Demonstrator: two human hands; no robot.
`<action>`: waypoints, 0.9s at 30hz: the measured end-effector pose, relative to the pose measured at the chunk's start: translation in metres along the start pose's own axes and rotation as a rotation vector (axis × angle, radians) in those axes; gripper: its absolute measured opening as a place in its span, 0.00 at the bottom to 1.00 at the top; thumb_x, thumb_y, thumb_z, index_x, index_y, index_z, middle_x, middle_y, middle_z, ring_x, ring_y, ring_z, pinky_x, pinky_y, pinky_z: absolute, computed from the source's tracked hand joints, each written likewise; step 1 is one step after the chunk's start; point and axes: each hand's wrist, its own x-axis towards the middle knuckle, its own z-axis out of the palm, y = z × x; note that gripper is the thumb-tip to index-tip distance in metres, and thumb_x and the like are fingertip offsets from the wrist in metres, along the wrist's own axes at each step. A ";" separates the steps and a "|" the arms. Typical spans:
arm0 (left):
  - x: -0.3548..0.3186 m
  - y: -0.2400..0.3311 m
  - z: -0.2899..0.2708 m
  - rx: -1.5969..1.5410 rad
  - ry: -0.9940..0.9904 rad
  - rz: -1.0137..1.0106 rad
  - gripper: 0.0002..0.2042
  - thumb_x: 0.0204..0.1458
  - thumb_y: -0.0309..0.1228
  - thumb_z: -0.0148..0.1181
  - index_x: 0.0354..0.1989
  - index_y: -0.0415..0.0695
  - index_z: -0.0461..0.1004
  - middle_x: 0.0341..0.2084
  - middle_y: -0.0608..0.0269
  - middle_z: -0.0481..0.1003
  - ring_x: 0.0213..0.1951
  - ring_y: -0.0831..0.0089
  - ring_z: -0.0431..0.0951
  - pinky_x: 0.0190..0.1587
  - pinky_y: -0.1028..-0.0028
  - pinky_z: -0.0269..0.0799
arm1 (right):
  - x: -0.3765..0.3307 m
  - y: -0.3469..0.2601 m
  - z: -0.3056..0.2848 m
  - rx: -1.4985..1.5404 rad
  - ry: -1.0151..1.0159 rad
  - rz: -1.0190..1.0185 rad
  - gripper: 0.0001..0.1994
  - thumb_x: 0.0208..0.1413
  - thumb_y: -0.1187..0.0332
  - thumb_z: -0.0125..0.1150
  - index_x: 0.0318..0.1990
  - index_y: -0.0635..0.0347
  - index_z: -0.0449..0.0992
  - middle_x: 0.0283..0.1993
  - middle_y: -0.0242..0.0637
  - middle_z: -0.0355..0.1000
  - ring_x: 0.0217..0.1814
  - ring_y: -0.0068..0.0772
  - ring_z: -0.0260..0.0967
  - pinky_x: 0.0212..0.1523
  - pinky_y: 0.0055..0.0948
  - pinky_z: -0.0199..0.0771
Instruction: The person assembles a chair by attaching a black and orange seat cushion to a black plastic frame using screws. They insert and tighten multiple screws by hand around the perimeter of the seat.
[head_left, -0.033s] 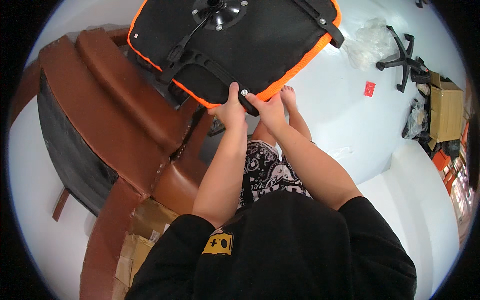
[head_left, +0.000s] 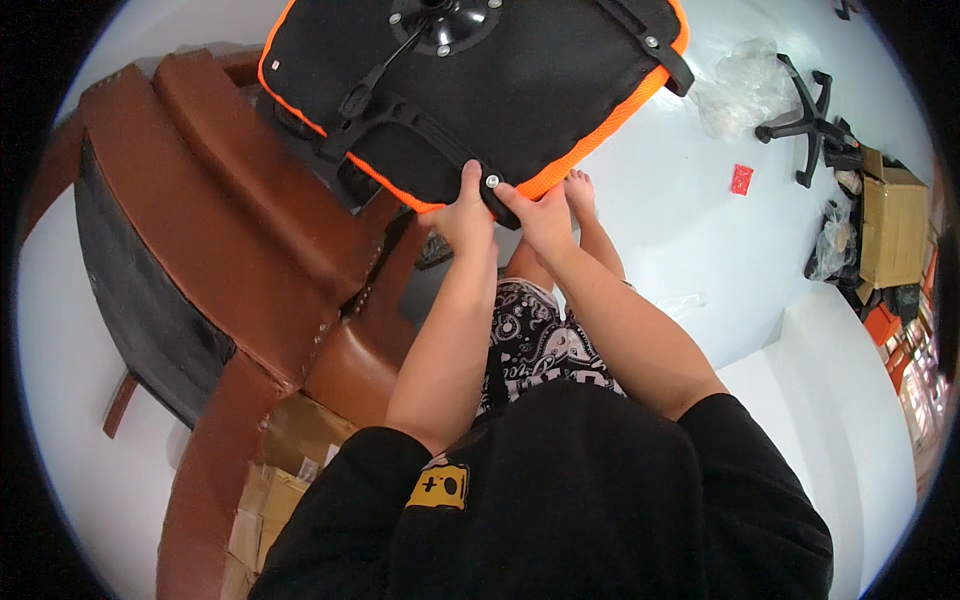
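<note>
An upturned chair seat [head_left: 540, 90], black with an orange rim, fills the top of the view. Its underside shows a round metal plate [head_left: 445, 18] and a lever. A black bracket [head_left: 497, 200] with a silver bolt [head_left: 492, 181] lies across the seat's near edge. My left hand [head_left: 462, 215] grips the bracket and the seat edge from the left, thumb up beside the bolt. My right hand [head_left: 543, 218] holds the bracket's lower end from the right. The two hands touch each other.
A brown leather sofa [head_left: 230, 250] runs along the left, with cardboard boxes [head_left: 265, 500] by its near end. On the pale floor at right are a black star-shaped chair base [head_left: 805, 115], clear plastic bags [head_left: 745, 85], a small red packet [head_left: 741, 179] and a cardboard box [head_left: 890, 235]. My bare foot [head_left: 580, 190] rests under the seat.
</note>
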 end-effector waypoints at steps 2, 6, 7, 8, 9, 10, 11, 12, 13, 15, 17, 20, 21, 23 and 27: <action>0.001 0.000 -0.002 0.061 0.012 -0.022 0.48 0.40 0.47 0.69 0.57 0.32 0.41 0.54 0.40 0.58 0.54 0.55 0.65 0.56 0.63 0.63 | -0.002 -0.001 0.002 -0.042 0.001 -0.014 0.30 0.42 0.66 0.71 0.50 0.68 0.61 0.45 0.40 0.70 0.45 0.31 0.68 0.47 0.29 0.69; 0.013 -0.008 -0.003 0.111 0.015 0.014 0.48 0.40 0.46 0.70 0.56 0.30 0.42 0.53 0.36 0.60 0.54 0.52 0.66 0.56 0.64 0.62 | 0.002 0.014 0.009 -0.070 0.027 -0.106 0.31 0.44 0.66 0.70 0.52 0.68 0.59 0.46 0.42 0.68 0.45 0.32 0.67 0.47 0.30 0.68; 0.015 -0.008 -0.004 0.129 0.024 0.010 0.48 0.39 0.45 0.71 0.55 0.29 0.42 0.53 0.35 0.60 0.53 0.51 0.67 0.57 0.64 0.62 | 0.002 0.019 0.010 -0.097 0.032 -0.091 0.31 0.44 0.66 0.69 0.52 0.68 0.59 0.46 0.43 0.68 0.46 0.32 0.67 0.47 0.30 0.68; 0.013 -0.008 -0.004 0.116 -0.026 -0.004 0.49 0.42 0.48 0.68 0.58 0.28 0.39 0.54 0.37 0.57 0.56 0.55 0.63 0.56 0.64 0.62 | 0.003 0.024 0.009 -0.109 0.031 -0.062 0.30 0.44 0.66 0.69 0.52 0.67 0.59 0.46 0.43 0.69 0.46 0.33 0.68 0.47 0.30 0.68; 0.013 -0.013 -0.005 0.126 -0.017 0.009 0.49 0.42 0.48 0.68 0.58 0.28 0.39 0.54 0.37 0.58 0.56 0.55 0.63 0.56 0.64 0.62 | 0.002 0.029 0.006 -0.120 0.030 -0.034 0.30 0.45 0.66 0.69 0.52 0.67 0.59 0.46 0.43 0.69 0.46 0.33 0.68 0.47 0.30 0.68; 0.019 -0.017 -0.002 0.125 -0.005 0.038 0.49 0.42 0.48 0.68 0.58 0.28 0.39 0.54 0.37 0.58 0.55 0.55 0.63 0.56 0.64 0.62 | 0.010 0.029 0.007 -0.125 0.021 -0.021 0.30 0.45 0.66 0.69 0.52 0.66 0.60 0.47 0.43 0.69 0.46 0.34 0.68 0.48 0.30 0.68; 0.024 -0.020 -0.001 0.126 0.002 0.062 0.50 0.42 0.48 0.68 0.58 0.27 0.39 0.54 0.38 0.58 0.55 0.55 0.63 0.56 0.64 0.62 | 0.012 0.027 0.006 -0.106 0.007 -0.028 0.29 0.45 0.65 0.69 0.52 0.66 0.61 0.46 0.42 0.70 0.46 0.34 0.68 0.48 0.30 0.68; 0.029 -0.022 -0.002 0.106 -0.018 0.071 0.50 0.41 0.48 0.69 0.57 0.28 0.41 0.54 0.38 0.58 0.55 0.56 0.63 0.57 0.64 0.60 | 0.012 0.025 0.004 -0.087 -0.006 -0.036 0.29 0.45 0.65 0.69 0.52 0.66 0.61 0.46 0.42 0.70 0.47 0.34 0.69 0.48 0.30 0.68; 0.026 -0.020 0.001 0.095 -0.008 0.058 0.50 0.40 0.48 0.69 0.57 0.28 0.41 0.54 0.38 0.58 0.55 0.56 0.63 0.58 0.65 0.60 | 0.009 0.019 0.001 -0.074 -0.012 -0.045 0.29 0.45 0.64 0.69 0.51 0.65 0.62 0.46 0.41 0.71 0.47 0.34 0.69 0.48 0.30 0.68; 0.016 -0.015 0.003 0.074 0.008 0.032 0.50 0.39 0.48 0.70 0.57 0.28 0.42 0.54 0.38 0.58 0.55 0.57 0.63 0.58 0.65 0.60 | 0.004 0.008 -0.004 -0.205 -0.062 -0.067 0.28 0.48 0.60 0.65 0.52 0.67 0.65 0.49 0.42 0.68 0.48 0.36 0.67 0.49 0.33 0.66; 0.014 -0.019 0.003 0.025 0.027 0.084 0.50 0.38 0.47 0.72 0.57 0.29 0.43 0.54 0.40 0.59 0.54 0.57 0.65 0.56 0.66 0.63 | 0.007 0.005 -0.013 -0.287 -0.086 -0.090 0.28 0.48 0.57 0.64 0.51 0.67 0.66 0.48 0.42 0.68 0.47 0.38 0.67 0.49 0.34 0.64; 0.023 -0.020 0.000 -0.001 0.017 0.078 0.51 0.36 0.48 0.72 0.57 0.29 0.42 0.53 0.41 0.61 0.53 0.57 0.67 0.54 0.66 0.64 | -0.001 0.003 -0.020 -0.158 -0.008 0.095 0.29 0.49 0.53 0.63 0.51 0.66 0.66 0.50 0.42 0.66 0.55 0.35 0.62 0.51 0.34 0.63; 0.016 -0.013 -0.002 0.017 0.013 0.031 0.52 0.36 0.48 0.72 0.57 0.28 0.42 0.53 0.41 0.61 0.52 0.58 0.67 0.54 0.67 0.65 | -0.005 -0.001 -0.025 -0.061 0.033 0.267 0.28 0.50 0.54 0.63 0.51 0.66 0.65 0.50 0.41 0.66 0.56 0.33 0.60 0.50 0.34 0.64; 0.005 -0.007 0.005 0.152 0.155 0.036 0.49 0.34 0.43 0.74 0.55 0.23 0.48 0.50 0.42 0.65 0.50 0.58 0.70 0.53 0.66 0.66 | 0.000 0.006 -0.032 0.265 0.141 0.171 0.26 0.50 0.57 0.65 0.48 0.65 0.64 0.35 0.38 0.69 0.32 0.28 0.67 0.27 0.28 0.68; 0.036 -0.018 -0.008 -0.136 -0.188 0.026 0.28 0.38 0.38 0.70 0.48 0.38 0.67 0.40 0.60 0.72 0.37 0.69 0.72 0.39 0.67 0.70 | 0.026 0.010 -0.026 0.158 0.007 0.168 0.18 0.50 0.54 0.64 0.41 0.57 0.72 0.29 0.34 0.71 0.25 0.27 0.68 0.22 0.31 0.69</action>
